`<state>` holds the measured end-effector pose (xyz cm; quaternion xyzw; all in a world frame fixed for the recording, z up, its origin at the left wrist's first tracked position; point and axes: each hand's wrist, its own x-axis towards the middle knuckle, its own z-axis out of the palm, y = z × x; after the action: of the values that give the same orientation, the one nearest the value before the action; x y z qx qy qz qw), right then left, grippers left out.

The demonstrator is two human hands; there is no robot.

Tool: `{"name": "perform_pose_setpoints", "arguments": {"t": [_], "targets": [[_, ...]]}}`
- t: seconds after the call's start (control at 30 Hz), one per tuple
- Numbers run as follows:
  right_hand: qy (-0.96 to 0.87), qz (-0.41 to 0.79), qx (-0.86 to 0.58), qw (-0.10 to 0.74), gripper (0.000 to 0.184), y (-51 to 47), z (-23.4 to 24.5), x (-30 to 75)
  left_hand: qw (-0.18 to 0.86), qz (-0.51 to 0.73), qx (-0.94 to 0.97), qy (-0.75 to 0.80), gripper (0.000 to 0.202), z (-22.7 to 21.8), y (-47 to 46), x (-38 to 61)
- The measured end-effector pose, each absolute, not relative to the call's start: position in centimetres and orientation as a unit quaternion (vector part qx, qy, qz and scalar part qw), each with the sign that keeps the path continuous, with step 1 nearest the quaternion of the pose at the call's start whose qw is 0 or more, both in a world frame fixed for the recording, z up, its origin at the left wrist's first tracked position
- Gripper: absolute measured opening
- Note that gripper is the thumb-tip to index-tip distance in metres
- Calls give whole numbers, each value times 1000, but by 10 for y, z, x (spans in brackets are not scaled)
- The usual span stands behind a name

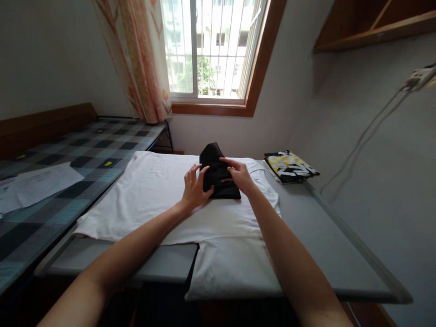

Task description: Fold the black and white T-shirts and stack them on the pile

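Fingers, left hand: curved and spread along the left side of the black folded cloth, thumb at its near left part, index higher up. Whether they pinch the fabric or merely steady it cannot be told from this angle.

Fingers, right hand: grasping the same cloth on its right side, index stretched leftward across the surface, thumb tucked just below it.

Black folded cloth: one piece, dark, lying directly between the two hands and touching both. Long axis runs away from the person, with the far end leaning slightly left and narrowing to a blunt tip; near edge roughly straight. Neither hand is clearly nearer; left fingers meet it from the left, right fingers from the right, and the far tip lies beyond both.

Support: white shirt, spread flat beneath the black cloth, neckline toward the right, near sleeve running to the near edge of the grey table.

Adjacent, right: folded patterned cloth, black, white and yellow, at the table's far right, well apart from the right hand.

Adjacent, left: checked bedding, bearing loose papers, well apart from the left hand.
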<state>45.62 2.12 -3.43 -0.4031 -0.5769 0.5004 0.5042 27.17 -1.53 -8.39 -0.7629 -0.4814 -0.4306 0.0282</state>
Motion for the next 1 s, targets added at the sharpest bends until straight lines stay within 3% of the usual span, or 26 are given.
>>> {"name": "perform_pose_setpoints", "arguments": {"t": [0.2, 0.37, 0.57, 0.8, 1.0], "targets": [[-557, 531, -476, 426, 40, 19, -48, 488, -85, -356, -808, -462, 70, -91, -8, 271], [-567, 468, -501, 456, 40, 28, -68, 478, -17, -309, -837, -451, 60, -91, -12, 273], [-587, 375, -521, 493, 34, 28, -58, 479, -6, -293, -821, -490, 70, -92, -14, 275], [-555, 392, -604, 417, 20, 31, -63, 493, -23, -296, -851, -433, 55, -97, -11, 272], [-619, 286, -627, 376, 21, 34, -76, 493, -24, -289, -877, -383, 55, -96, -12, 271]]}}
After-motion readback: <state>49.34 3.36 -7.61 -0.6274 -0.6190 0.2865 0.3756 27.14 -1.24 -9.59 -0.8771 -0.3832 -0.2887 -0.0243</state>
